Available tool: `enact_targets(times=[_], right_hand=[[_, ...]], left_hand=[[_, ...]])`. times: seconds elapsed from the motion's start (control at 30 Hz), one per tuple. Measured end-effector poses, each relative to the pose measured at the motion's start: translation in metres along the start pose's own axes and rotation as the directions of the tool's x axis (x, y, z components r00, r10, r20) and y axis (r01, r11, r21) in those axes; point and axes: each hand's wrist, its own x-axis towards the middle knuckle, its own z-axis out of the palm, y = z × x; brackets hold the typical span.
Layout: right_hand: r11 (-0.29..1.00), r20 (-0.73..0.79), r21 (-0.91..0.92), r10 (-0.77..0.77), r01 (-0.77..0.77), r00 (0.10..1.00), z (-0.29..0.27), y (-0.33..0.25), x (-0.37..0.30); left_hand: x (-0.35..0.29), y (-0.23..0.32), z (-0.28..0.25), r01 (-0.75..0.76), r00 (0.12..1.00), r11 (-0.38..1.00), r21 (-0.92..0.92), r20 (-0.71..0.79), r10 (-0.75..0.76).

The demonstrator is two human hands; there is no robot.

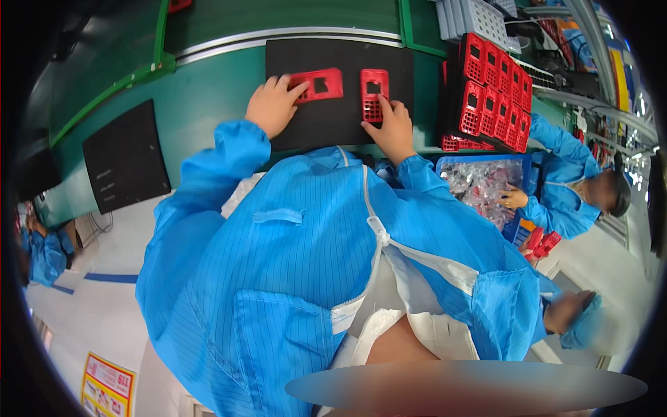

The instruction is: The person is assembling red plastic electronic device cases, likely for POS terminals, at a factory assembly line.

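Note:
Two red phone-like casings with a window and a grid of key holes lie over a black mat (316, 128). My left hand (271, 105) grips the left end of one red casing (332, 85), which lies crosswise; its fingers cover part of the key holes. The other red casing (374, 75) points lengthwise away from me. My right hand (393, 132) touches its near end, with the index fingertip on the key holes and the thumb by the bottom edge. The fingers of this hand are apart.
Stacked trays of red casings (497, 94) stand to the right of the mat. Nearer is a blue bin (445, 161) of clear plastic bags, where a co-worker's hand (514, 197) reaches in. Another black mat (125, 156) lies left. A metal rail (229, 48) runs behind.

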Motion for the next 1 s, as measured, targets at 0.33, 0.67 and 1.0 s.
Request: enact_targets(times=[0.33,0.67,1.0], right_hand=[[0.946,0.02,0.187,-0.272,0.264,0.962,0.043,-0.097,0.032],[0.947,-0.05,0.193,-0.253,0.258,0.966,0.087,-0.133,0.09],[0.906,-0.006,0.405,-0.134,0.125,0.991,0.009,-0.091,-0.004]], left_hand=[[-0.037,-0.039,0.043,0.205,0.979,0.669,-0.715,0.146,-0.144],[-0.023,-0.111,0.057,-0.123,0.964,0.93,-0.346,-0.265,0.029],[-0.008,-0.024,0.01,-0.215,0.93,0.894,-0.394,-0.361,0.065]])
